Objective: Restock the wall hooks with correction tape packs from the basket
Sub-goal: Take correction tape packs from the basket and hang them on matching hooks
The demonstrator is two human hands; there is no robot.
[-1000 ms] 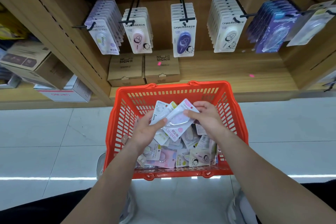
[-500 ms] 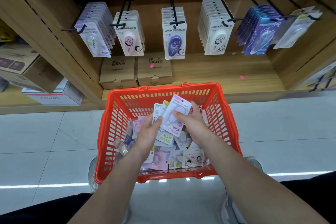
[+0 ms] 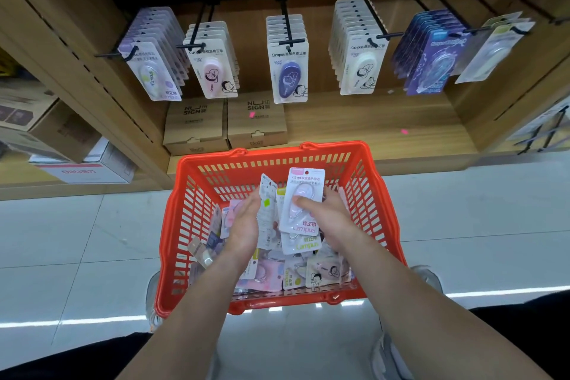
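Over the middle of the orange basket (image 3: pixel 271 152), the right hand (image 3: pixel 331 219) pinches a lilac correction tape pack (image 3: pixel 303 194) upright, thumb pressed on its clear blister, fingers behind. The left hand (image 3: pixel 245 225) grips a few more packs (image 3: pixel 267 203) edge-on just beside it. Loose packs (image 3: pixel 271 274) cover the basket's bottom; the wall hooks (image 3: pixel 287 21) beyond its far rim carry rows of hanging packs
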